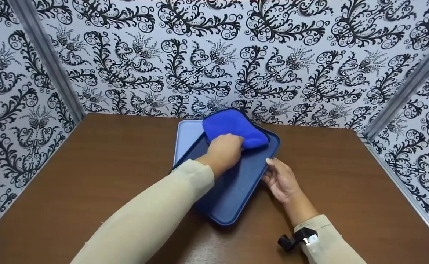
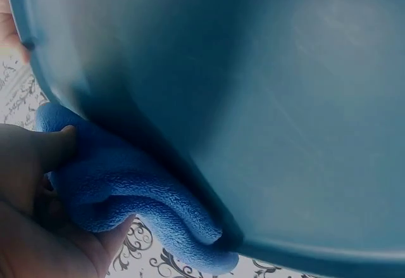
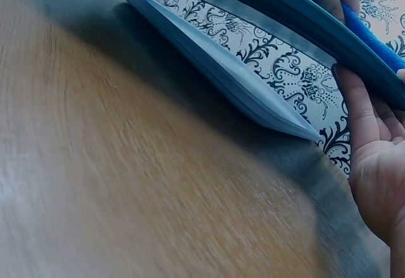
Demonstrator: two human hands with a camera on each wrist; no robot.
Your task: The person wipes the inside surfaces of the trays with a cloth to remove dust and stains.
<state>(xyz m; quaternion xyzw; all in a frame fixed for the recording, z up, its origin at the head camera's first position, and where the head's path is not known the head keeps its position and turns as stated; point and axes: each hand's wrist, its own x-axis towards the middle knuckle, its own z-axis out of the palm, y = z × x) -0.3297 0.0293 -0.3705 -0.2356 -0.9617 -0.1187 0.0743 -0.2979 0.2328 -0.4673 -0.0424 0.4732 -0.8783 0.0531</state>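
Dark blue tray [image 1: 232, 187]: held up off the tabletop [image 1: 108, 176], over its middle toward the far edge, between the two hands. It sits skewed, one rounded corner pointing at the tabletop's near edge. The right wrist view shows a gap under it.

Blue cloth [image 1: 232, 124]: at the tray's far end, folded over the rim; the left wrist view shows it bunched against the edge near a corner.

Left hand [image 1: 227, 150]: reaches across the tray, clamped on the cloth, thumb on one side and fingers on the other. Cloth spreads beyond the knuckles, toward the tabletop's far edge.

Right hand [image 1: 282, 181]: clamped on the tray's right rim, thumb at the edge, fingers underneath. Cloth is beyond it, up the same rim. Hands are apart from each other, one on the cloth, one on the tray.

Light blue tray [image 1: 188, 134]: lies on the tabletop close to the far edge, partly hidden behind the dark one; its far left corner shows.

Outward: beige sleeves on both arms, black strap [image 1: 302, 234] with a bracket around the right one. Black-and-white patterned wall [image 1: 199, 66] stands behind the tabletop's far edge.
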